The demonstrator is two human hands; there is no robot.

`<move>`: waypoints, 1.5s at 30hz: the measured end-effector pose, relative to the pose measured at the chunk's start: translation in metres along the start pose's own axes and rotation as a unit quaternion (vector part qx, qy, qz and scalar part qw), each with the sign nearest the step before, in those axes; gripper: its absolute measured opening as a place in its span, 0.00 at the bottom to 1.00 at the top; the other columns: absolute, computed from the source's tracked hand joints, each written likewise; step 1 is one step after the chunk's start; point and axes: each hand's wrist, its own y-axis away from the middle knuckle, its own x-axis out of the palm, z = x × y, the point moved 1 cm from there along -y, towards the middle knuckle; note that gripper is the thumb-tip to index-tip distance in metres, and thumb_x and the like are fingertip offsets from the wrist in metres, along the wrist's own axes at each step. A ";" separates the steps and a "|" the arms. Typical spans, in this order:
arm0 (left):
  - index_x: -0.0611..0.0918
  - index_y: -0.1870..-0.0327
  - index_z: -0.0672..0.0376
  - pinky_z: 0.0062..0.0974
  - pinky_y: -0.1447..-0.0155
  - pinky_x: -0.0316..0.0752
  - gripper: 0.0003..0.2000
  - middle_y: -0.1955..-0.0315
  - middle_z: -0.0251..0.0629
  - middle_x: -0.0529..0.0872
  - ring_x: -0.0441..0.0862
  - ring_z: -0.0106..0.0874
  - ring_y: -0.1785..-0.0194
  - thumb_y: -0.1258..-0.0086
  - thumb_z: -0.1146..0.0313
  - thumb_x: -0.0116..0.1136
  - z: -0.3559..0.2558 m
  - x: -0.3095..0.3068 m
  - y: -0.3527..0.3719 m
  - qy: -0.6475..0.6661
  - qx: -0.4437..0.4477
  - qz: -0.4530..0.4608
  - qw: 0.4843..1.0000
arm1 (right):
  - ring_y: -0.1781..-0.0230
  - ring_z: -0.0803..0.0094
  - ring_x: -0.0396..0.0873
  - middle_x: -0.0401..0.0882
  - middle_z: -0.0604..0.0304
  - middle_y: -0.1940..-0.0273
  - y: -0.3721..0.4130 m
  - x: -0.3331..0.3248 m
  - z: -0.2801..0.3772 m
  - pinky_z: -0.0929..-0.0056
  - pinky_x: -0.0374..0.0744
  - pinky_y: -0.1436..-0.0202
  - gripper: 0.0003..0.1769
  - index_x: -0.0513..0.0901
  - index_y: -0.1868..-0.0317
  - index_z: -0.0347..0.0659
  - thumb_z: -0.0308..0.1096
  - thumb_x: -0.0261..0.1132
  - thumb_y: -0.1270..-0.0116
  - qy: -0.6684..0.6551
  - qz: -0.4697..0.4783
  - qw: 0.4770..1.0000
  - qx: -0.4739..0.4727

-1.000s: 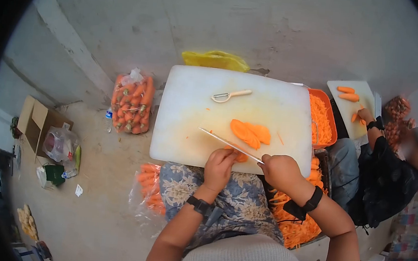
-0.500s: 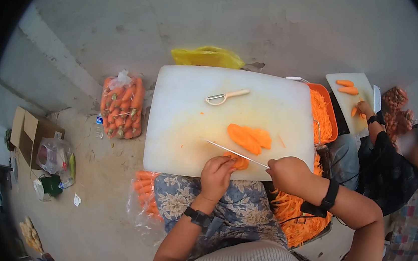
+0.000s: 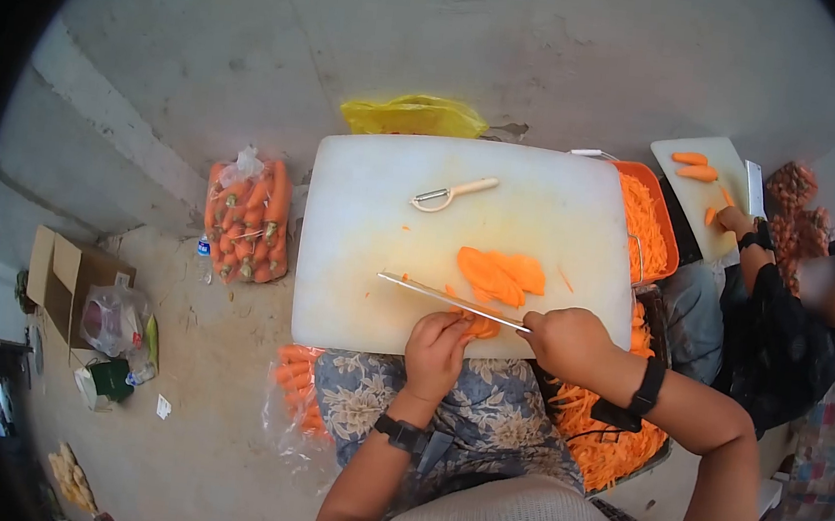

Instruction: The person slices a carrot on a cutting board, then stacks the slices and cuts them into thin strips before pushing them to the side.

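Note:
My right hand point(image 3: 570, 344) is closed around the handle of a knife point(image 3: 425, 288), whose blade points left across the near part of the white cutting board point(image 3: 362, 215). The blade lies over a small pile of carrot slices point(image 3: 484, 325) near the board's front edge. My left hand point(image 3: 436, 348) pinches these slices from the left, fingertips close under the blade. Farther back lies a fanned group of cut carrot slices point(image 3: 498, 276). A peeler point(image 3: 454, 194) with a pale handle rests on the far half of the board, touched by neither hand.
Shredded carrot fills an orange tub point(image 3: 675, 247) and a container point(image 3: 611, 445) on the right. Bags of whole carrots point(image 3: 249, 219) stand left. A co-worker point(image 3: 783, 326) handles carrots at another board point(image 3: 690, 191), beside a cleaver point(image 3: 754, 187). A cardboard box point(image 3: 58, 286) stands far left.
The knife's blade tip has swung slightly left, and the right hand has shifted a little left with it. The left hand still pinches the slices.

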 end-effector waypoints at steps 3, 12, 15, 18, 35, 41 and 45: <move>0.85 0.62 0.61 0.35 0.50 0.76 0.10 0.61 0.40 0.83 0.80 0.42 0.56 0.46 0.76 0.68 0.001 0.000 0.000 -0.003 0.006 -0.003 1.000 | 0.74 0.52 0.82 0.81 0.50 0.76 0.007 -0.019 0.006 0.55 0.79 0.70 0.05 0.81 0.66 0.39 0.29 0.61 0.42 0.026 0.089 0.995 0.030; 0.85 0.62 0.61 0.36 0.52 0.77 0.10 0.63 0.40 0.83 0.81 0.43 0.57 0.46 0.76 0.68 0.000 -0.001 0.001 0.004 -0.006 -0.011 1.000 | 0.72 0.50 0.82 0.81 0.48 0.75 0.011 -0.030 0.004 0.54 0.79 0.68 0.06 0.80 0.65 0.36 0.27 0.61 0.44 0.031 0.152 0.988 0.025; 0.85 0.63 0.61 0.36 0.52 0.77 0.09 0.63 0.40 0.83 0.81 0.42 0.57 0.46 0.76 0.68 0.002 0.000 0.000 0.003 -0.004 -0.006 1.000 | 0.70 0.50 0.83 0.82 0.47 0.74 -0.001 -0.028 0.004 0.54 0.79 0.68 0.07 0.80 0.64 0.35 0.27 0.61 0.44 0.028 0.161 0.987 0.001; 0.85 0.60 0.60 0.34 0.50 0.77 0.10 0.61 0.39 0.84 0.81 0.40 0.55 0.44 0.76 0.66 0.001 0.000 0.001 0.011 -0.011 0.003 1.000 | 0.78 0.50 0.80 0.79 0.48 0.80 -0.021 0.011 -0.005 0.54 0.77 0.73 0.06 0.79 0.68 0.37 0.30 0.63 0.43 0.004 0.110 0.994 -0.002; 0.85 0.62 0.61 0.36 0.51 0.76 0.09 0.62 0.42 0.83 0.81 0.43 0.57 0.45 0.76 0.67 0.001 -0.001 0.000 0.007 -0.002 -0.017 1.000 | 0.80 0.52 0.79 0.78 0.50 0.81 0.006 -0.014 0.004 0.55 0.77 0.74 0.11 0.79 0.70 0.38 0.37 0.61 0.35 0.026 0.043 0.999 -0.002; 0.85 0.61 0.61 0.36 0.51 0.76 0.10 0.63 0.41 0.83 0.80 0.43 0.56 0.45 0.77 0.67 0.002 0.000 0.002 0.009 -0.013 -0.006 1.000 | 0.79 0.52 0.80 0.78 0.51 0.80 0.010 -0.024 0.002 0.55 0.77 0.73 0.11 0.79 0.69 0.38 0.37 0.61 0.35 0.026 0.083 0.996 -0.010; 0.85 0.61 0.61 0.35 0.51 0.77 0.10 0.62 0.41 0.84 0.81 0.41 0.56 0.46 0.77 0.68 0.006 0.000 0.003 0.006 -0.005 0.003 1.000 | 0.74 0.50 0.81 0.80 0.49 0.76 -0.003 -0.025 -0.004 0.54 0.77 0.70 0.10 0.80 0.67 0.38 0.36 0.62 0.35 0.021 0.159 0.987 0.004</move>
